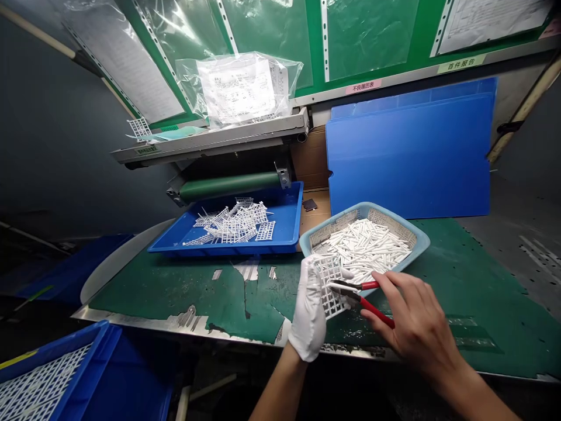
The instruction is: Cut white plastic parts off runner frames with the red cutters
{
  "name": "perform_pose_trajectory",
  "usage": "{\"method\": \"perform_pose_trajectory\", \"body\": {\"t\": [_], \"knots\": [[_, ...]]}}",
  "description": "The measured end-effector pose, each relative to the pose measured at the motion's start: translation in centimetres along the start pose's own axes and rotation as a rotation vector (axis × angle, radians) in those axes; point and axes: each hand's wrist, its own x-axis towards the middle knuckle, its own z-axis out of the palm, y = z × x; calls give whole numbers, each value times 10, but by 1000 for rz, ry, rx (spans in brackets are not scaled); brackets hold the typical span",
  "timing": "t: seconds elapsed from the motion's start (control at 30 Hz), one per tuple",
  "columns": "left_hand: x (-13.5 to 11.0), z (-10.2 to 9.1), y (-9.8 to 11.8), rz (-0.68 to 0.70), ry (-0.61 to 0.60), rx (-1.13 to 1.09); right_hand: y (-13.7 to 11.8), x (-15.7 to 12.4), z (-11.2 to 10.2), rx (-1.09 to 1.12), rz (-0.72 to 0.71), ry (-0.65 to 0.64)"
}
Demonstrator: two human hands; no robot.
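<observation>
The surface [175, 298] is a workbench covered with a dark green mat, torn and patched in places, with a bare steel strip along its near edge [184, 320]. Behind it, a green board [272, 41] holds transparent plastic sleeves of printed sheets, with a pink label [363, 86] and a pale green label [461, 63] on its lower rail. A transparent plastic bag of papers [241, 88] rests on a grey metal shelf [205, 140], above a dark green roller [228, 186]. Two flat blue corrugated plastic sheets [407, 152] lean against the back at the right.

A shallow bright blue plastic tray [219, 250] on the surface holds a heap of white plastic lattice pieces [232, 225]. Just right of it, a pale blue plastic basket [363, 209] is full of slim white plastic rods [363, 251]. A deep blue plastic crate [83, 351] sits at the lower left, with white lattice mesh [39, 380] inside.

The white-gloved left hand [309, 310] is closed on a white plastic lattice piece [329, 286], holding it just in front of the basket. The bare right hand [416, 327] is closed around red-handled steel side cutters [363, 295], whose tips touch that lattice's edge.
</observation>
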Motion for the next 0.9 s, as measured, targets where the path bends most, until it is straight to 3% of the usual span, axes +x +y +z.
{"method": "perform_pose_trajectory", "body": {"t": [0.17,0.33,0.57,0.73,0.9], "knots": [[0,-10,22,-305,-223,155,40,22,-7,-51,-344,-32],[2,-6,36,-555,-380,127,70,49,-9,-89,-576,-65],[3,-5,32,-700,-402,112,78,90,-24,-64,-830,-9],[3,-2,28,-814,-495,131,76,105,-25,-9,-927,-21],[0,-3,36,-763,-502,6,72,100,-22,50,-850,-75]]}}
